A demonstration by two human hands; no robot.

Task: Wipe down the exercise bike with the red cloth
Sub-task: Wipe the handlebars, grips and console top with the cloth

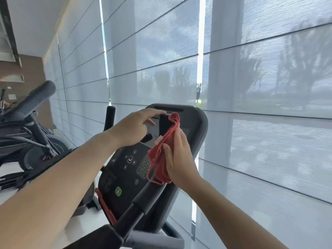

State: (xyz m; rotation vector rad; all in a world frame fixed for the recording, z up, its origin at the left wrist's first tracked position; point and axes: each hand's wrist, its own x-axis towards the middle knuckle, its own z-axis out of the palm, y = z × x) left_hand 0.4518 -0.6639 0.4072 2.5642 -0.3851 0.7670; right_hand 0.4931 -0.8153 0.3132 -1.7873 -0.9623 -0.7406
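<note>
The exercise bike's console (125, 169) stands just ahead of me, a grey-framed black panel with round buttons and a green button. My right hand (179, 157) presses a crumpled red cloth (164, 150) against the right side of the panel and screen. My left hand (133, 128) rests on the upper left of the console, fingers curled over the screen's top edge. A black padded handlebar (143, 200) runs diagonally below the console.
Another exercise machine (30, 119) with a perforated grey handle stands at the left. Large windows with grey roller blinds (251, 87) fill the wall right behind the console. An upright black grip (110, 119) rises left of the console.
</note>
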